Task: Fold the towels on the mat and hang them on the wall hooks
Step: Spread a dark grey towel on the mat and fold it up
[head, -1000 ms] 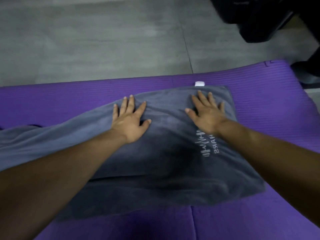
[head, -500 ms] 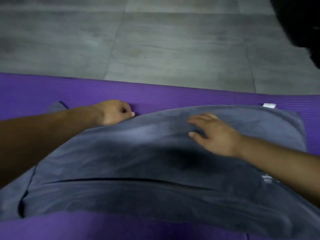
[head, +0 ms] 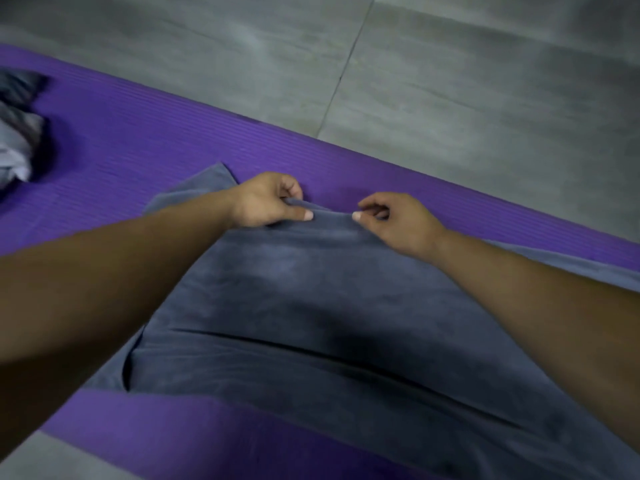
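Plain slate-grey towel [head: 311, 299] on a ribbed purple mat [head: 138, 147]; grey tiled floor [head: 450, 81] with thin dark seams.

Purple mat [head: 145, 147] on grey floor [head: 467, 81] bears grey towel [head: 294, 306], perhaps crumpled cloth [head: 17, 133].

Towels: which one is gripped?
The dark grey towel spread flat on the purple mat: left grip and right grip pinch its far edge. The other towel lies crumpled at the mat's left end, untouched.

We see a grey towel [head: 311, 306] of soft, matt, velvety cloth on a purple mat [head: 138, 147] of ribbed, matt foam; at one o'clock the floor [head: 450, 81] is smooth, dull grey tile.
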